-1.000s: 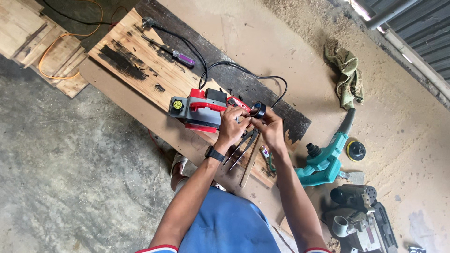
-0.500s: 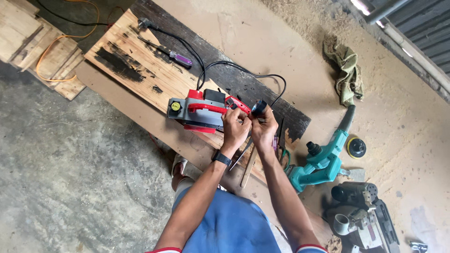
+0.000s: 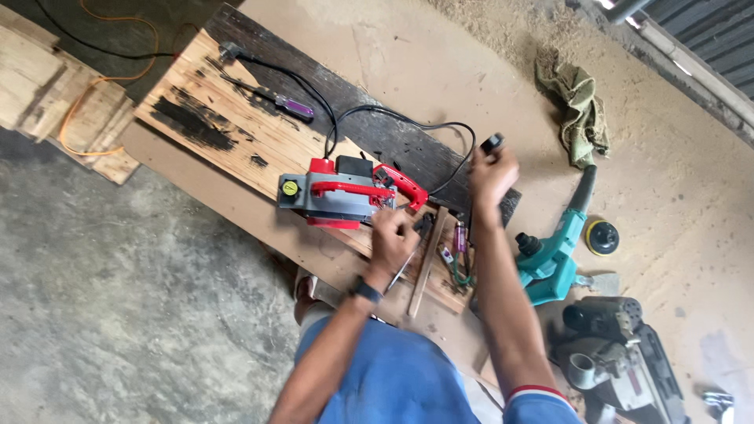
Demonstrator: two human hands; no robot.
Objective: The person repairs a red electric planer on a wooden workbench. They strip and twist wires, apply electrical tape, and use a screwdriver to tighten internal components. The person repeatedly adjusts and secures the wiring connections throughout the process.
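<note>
- My left hand (image 3: 394, 235) is low at the near end of the planer (image 3: 345, 192); its fingers are curled in and touch the planer's end, but I cannot tell whether they grip anything there; a dark watch (image 3: 366, 290) sits on that wrist.
- My right hand (image 3: 491, 174) is raised, off to the right of the planer and apart from it; its fingers are pinched shut on a small black part (image 3: 492, 143) that sticks up above the fingertips; the hand is blurred, so I cannot tell what the part is.
- The planer is red and grey with a yellow knob (image 3: 290, 188); it lies on a pale plank (image 3: 236, 133) with scorched black patches; a dark board (image 3: 369, 129) lies just behind it.
- A black cord (image 3: 416, 126) loops from the planer across the dark board; a purple-handled tool (image 3: 292, 107) lies on the plank further off.
- Near my left hand, on the plank's end, lie a thin wooden stick (image 3: 426, 259) and some small hand tools (image 3: 457, 251).
- To the right on the dusty floor: a teal power tool (image 3: 554, 255), a round black and yellow disc (image 3: 602, 236), a green rag (image 3: 583, 110) and a grey machine (image 3: 620, 357).
- At far left, an orange cord (image 3: 94, 102) lies over stacked planks (image 3: 47, 86).
</note>
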